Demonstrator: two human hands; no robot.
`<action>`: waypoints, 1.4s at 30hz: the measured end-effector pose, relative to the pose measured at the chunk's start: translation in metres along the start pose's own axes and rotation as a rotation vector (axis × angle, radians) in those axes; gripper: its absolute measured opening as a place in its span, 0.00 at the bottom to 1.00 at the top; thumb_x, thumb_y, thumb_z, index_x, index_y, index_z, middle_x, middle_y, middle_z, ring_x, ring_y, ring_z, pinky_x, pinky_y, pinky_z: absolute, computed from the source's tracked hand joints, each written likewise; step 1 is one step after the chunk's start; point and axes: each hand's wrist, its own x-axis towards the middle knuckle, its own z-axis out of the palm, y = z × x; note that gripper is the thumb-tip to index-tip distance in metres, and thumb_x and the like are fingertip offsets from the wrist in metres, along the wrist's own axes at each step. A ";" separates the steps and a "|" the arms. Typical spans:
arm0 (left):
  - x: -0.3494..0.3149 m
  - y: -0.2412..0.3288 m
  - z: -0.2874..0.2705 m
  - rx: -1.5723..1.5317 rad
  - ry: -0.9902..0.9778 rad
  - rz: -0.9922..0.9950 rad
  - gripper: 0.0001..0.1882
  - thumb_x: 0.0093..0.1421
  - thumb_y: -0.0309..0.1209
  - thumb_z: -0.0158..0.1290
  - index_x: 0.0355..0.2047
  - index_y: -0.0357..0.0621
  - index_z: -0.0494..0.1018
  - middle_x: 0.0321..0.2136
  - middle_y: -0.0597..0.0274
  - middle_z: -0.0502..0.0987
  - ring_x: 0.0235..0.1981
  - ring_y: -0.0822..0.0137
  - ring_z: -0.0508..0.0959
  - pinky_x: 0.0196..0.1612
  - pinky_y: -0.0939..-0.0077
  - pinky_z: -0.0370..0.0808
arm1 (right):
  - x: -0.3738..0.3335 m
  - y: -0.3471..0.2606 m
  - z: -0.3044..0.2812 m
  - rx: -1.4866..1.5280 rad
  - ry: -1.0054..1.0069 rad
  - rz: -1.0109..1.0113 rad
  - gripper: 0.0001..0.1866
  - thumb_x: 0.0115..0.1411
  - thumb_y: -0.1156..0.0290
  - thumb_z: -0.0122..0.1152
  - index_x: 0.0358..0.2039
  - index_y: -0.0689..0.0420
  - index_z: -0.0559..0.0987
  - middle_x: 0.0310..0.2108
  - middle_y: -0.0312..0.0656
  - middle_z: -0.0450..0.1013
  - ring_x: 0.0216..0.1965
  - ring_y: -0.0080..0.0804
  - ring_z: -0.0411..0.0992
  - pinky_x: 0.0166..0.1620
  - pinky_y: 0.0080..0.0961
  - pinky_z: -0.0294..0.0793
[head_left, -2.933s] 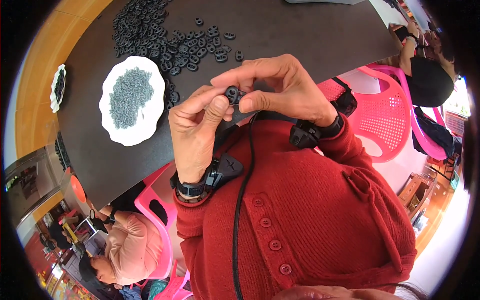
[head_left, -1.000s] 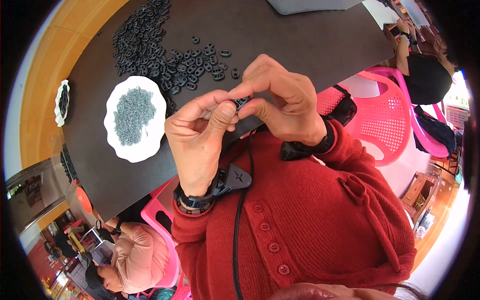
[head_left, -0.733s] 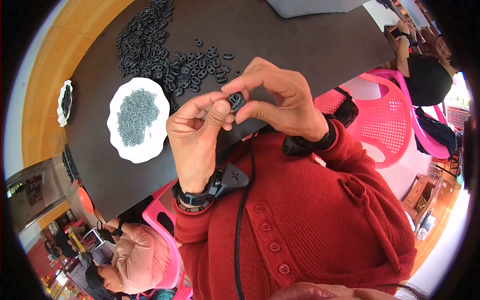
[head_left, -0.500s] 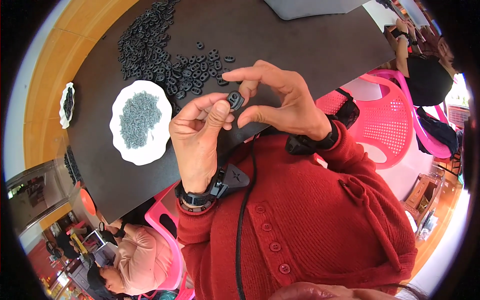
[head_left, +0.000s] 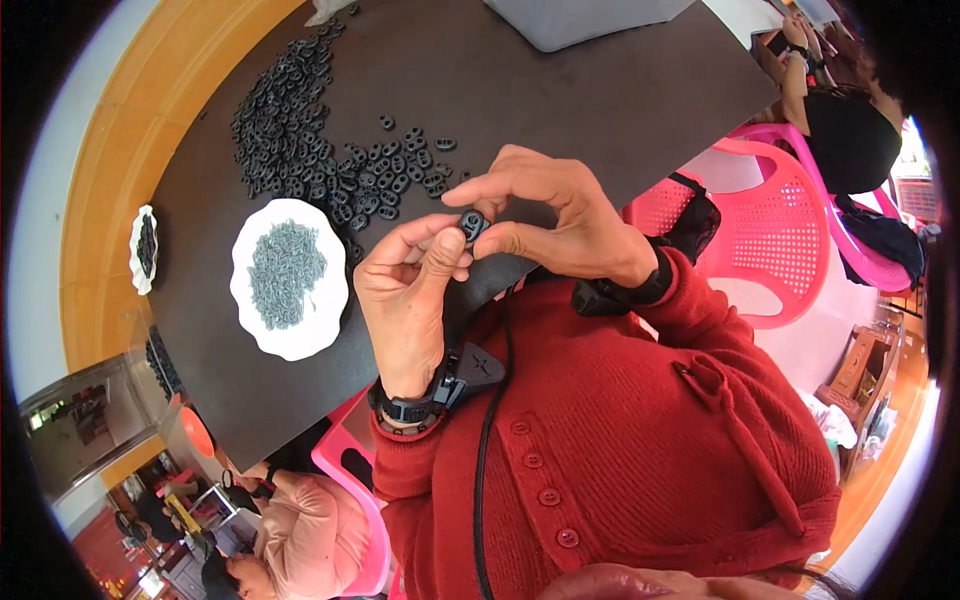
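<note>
My left hand [head_left: 410, 285] pinches a small black oval cord lock [head_left: 472, 224] with two holes between thumb and forefinger, above the table's near edge. From the right, my right hand [head_left: 570, 220] meets the same piece: its thumb tip is against the edge, while its forefinger arches over the top. The other right fingers are partly hidden behind. Beyond my hands, a heap of similar black cord locks [head_left: 285, 130] spreads over the dark table [head_left: 510, 95]. Left of my left hand, a white scalloped plate [head_left: 290, 342] bears many small metal springs [head_left: 287, 270].
A small white dish [head_left: 137, 272] of dark pieces is at the far left. A grey container [head_left: 580, 22] stands at the back. Pink chairs [head_left: 770, 230] are to the right. One person [head_left: 315, 535] sits at lower left, another [head_left: 850, 135] at upper right.
My right thumb has closed in on the cord lock from a wide spread. Both hands have sunk slightly in the picture, as the plate has too. The left hand still pinches the piece.
</note>
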 end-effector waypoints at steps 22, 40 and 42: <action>0.032 -0.038 -0.054 -0.105 -0.082 -0.071 0.16 0.78 0.34 0.62 0.54 0.31 0.83 0.36 0.59 0.87 0.32 0.74 0.79 0.38 0.79 0.76 | 0.015 -0.003 0.003 -0.161 0.108 -0.004 0.15 0.63 0.70 0.81 0.49 0.57 0.90 0.35 0.38 0.82 0.39 0.34 0.78 0.45 0.33 0.78; 0.018 -0.023 -0.078 -0.070 0.071 -0.043 0.12 0.78 0.32 0.61 0.50 0.34 0.85 0.38 0.62 0.86 0.33 0.74 0.79 0.38 0.79 0.74 | 0.211 -0.055 -0.175 -0.913 0.261 -0.452 0.13 0.64 0.67 0.71 0.46 0.60 0.90 0.33 0.54 0.86 0.35 0.55 0.86 0.42 0.47 0.83; 0.011 -0.026 -0.088 -0.082 0.153 -0.027 0.12 0.78 0.32 0.61 0.49 0.34 0.85 0.38 0.62 0.86 0.33 0.74 0.79 0.38 0.79 0.74 | 0.211 -0.057 -0.128 -0.921 0.053 -0.381 0.12 0.65 0.68 0.71 0.44 0.61 0.90 0.33 0.54 0.86 0.36 0.54 0.86 0.42 0.46 0.83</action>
